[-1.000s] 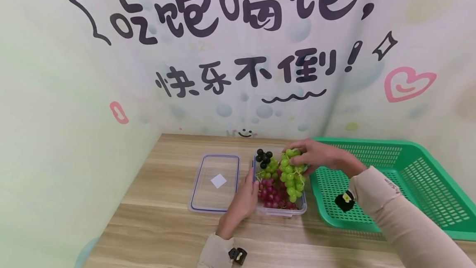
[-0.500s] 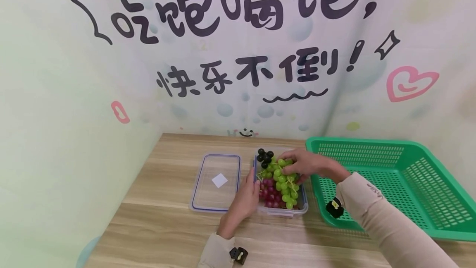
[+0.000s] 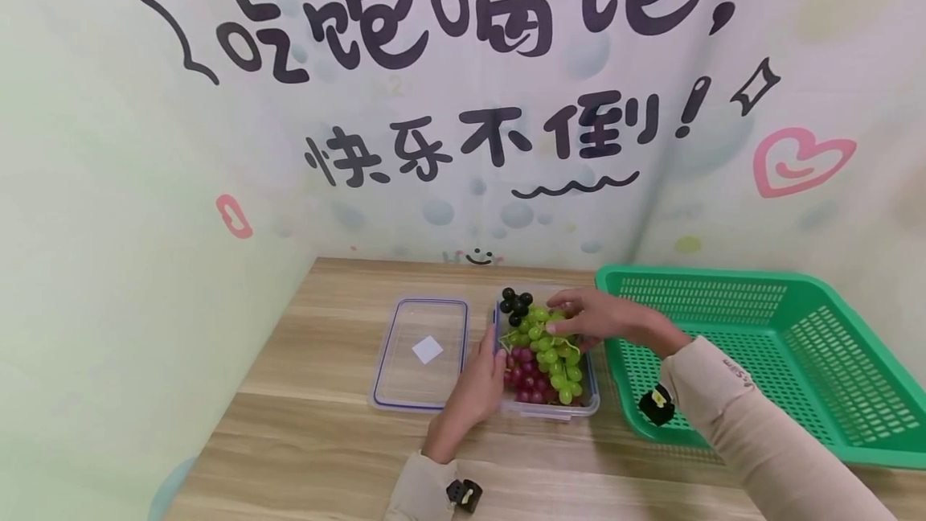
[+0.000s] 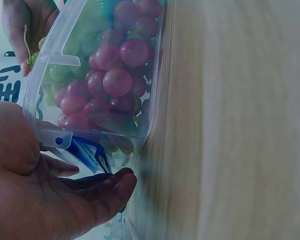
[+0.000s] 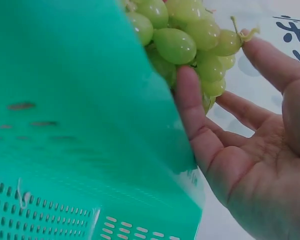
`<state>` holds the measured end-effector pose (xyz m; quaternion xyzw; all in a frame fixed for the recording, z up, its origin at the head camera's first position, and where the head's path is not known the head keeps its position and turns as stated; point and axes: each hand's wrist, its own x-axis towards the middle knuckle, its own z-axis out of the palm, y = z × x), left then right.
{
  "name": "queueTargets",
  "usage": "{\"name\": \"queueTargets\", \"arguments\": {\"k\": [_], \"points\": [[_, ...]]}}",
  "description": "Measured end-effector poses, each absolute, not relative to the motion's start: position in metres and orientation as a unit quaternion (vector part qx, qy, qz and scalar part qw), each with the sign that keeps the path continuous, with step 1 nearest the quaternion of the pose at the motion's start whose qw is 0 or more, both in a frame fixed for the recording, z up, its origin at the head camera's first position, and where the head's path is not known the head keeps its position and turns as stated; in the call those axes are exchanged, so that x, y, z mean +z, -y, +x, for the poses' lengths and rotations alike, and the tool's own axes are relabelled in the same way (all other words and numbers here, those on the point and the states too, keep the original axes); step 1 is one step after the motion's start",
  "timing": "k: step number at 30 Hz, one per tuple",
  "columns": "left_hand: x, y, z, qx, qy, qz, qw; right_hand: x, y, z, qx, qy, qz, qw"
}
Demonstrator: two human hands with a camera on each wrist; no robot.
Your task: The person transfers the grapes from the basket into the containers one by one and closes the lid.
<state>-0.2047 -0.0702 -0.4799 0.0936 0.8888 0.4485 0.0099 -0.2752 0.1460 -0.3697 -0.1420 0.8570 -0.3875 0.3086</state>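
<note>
A clear plastic food container (image 3: 550,412) holds red grapes (image 3: 526,376), green grapes (image 3: 555,364) and a small cluster of black ones (image 3: 517,305). My left hand (image 3: 473,384) holds its left side, thumb over the rim and fingers outside by a blue-edged latch flap (image 4: 87,152). The right hand (image 3: 600,318) reaches over the container's right rear side. Its fingers are spread and loosely extended at the green bunch (image 5: 190,45): the index finger touches a grape and the thumb tip is right at the stem. The right wrist view hides part of the bunch behind the basket.
Left of the container lies a clear lid (image 3: 405,380) with a blue seal and a white square label. A large green slotted basket (image 3: 817,416) stands close on the right. A printed backdrop (image 3: 434,103) rises behind the wooden table (image 3: 311,424).
My right hand has brought the green bunch left and down onto the other grapes, then loosened its fingers and drawn slightly back right. The left hand has stayed at the container.
</note>
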Motion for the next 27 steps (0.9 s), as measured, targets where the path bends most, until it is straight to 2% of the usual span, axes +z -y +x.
{"name": "queueTargets", "arguments": {"k": [15, 27], "points": [[-0.479, 0.071, -0.204, 0.452, -0.887, 0.089, 0.014, -0.362, -0.150, -0.275, -0.383, -0.868, -0.165, 0.268], [-0.477, 0.072, -0.204, 0.449, -0.889, 0.085, 0.027, -0.357, -0.156, -0.259, -0.376, -0.895, -0.167, 0.174]]}}
